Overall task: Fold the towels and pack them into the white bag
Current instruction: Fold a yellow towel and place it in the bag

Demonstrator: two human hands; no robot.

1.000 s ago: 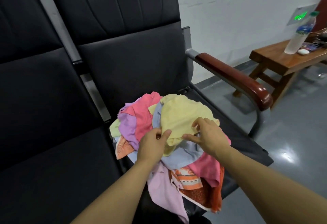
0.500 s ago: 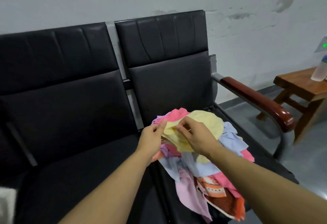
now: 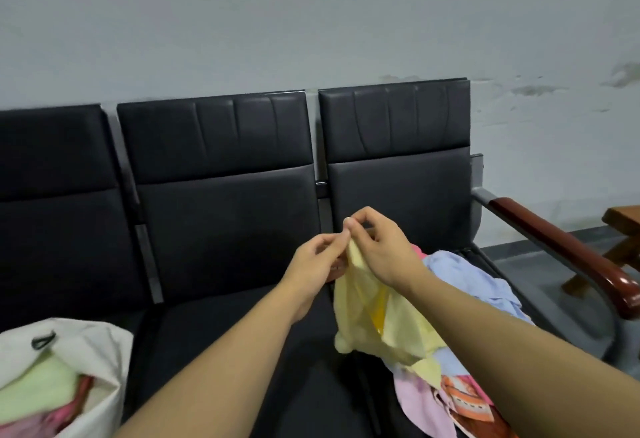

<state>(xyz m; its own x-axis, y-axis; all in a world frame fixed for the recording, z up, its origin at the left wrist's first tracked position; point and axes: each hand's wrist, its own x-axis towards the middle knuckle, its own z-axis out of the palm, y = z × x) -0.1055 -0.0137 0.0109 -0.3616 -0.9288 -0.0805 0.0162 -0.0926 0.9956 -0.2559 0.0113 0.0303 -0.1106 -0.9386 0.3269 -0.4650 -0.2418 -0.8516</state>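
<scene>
Yellow terry cloth hangs in front of the black seats — a pale yellow towel (image 3: 388, 320) lifted by its top edge, its lower part drooping in loose folds over the gap between the middle and right seat cushions. The right hand (image 3: 379, 247) pinches the upper edge of that towel between thumb and curled fingers, and the left hand (image 3: 317, 261) meets it at the same spot, its fingertips closed on the cloth just beside the right thumb, so the two hands touch.

Behind and below the right forearm lies a heap of unfolded towels (image 3: 464, 285) on the right seat: a light blue one on top, pink and lilac ones beneath, and an orange-and-white patterned piece at the lower edge, spilling toward the front of the cushion.

At the lower left, on the far left seat, stands the white fabric bag (image 3: 100, 358) with its mouth open — inside it show a pale green towel and something pink, both blurred.

The row of black padded leatherette chairs (image 3: 221, 195) stands against a grey, stained wall (image 3: 311, 22). A reddish-brown wooden armrest (image 3: 568, 254) on a grey metal frame bounds the right seat, and a corner of a brown wooden bench (image 3: 623, 216) shows past it.
</scene>
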